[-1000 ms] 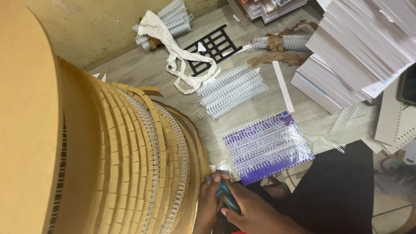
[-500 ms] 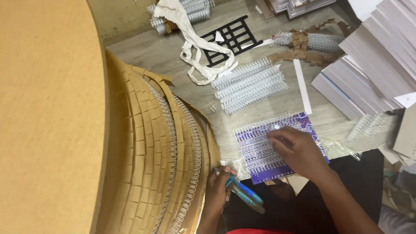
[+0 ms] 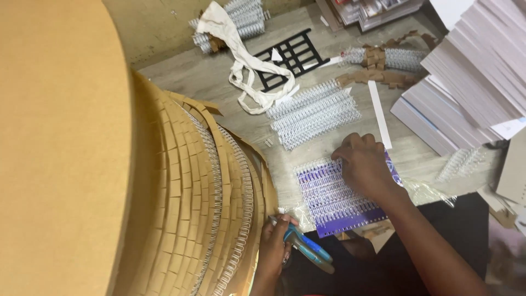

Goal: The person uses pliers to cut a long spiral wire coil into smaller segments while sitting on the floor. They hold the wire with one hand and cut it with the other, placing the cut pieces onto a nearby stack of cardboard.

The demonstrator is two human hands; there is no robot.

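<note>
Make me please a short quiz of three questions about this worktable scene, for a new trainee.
1. True or false: the right hand rests on the purple sheet covered with wire binding combs.
2. What does the left hand hold? A) blue-handled cutters B) a stapler C) a pen
3. Fill in: the big spool of wire binding with brown paper stands at the person's ____ side.

Key: 1 true; 2 A; 3 left.

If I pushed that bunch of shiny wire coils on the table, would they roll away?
The wire coils are round tubes lying loose side by side, so a push would probably roll or scatter them. They look thin and mostly hollow, so likely light. Being open loops, they might snag on each other.
</note>
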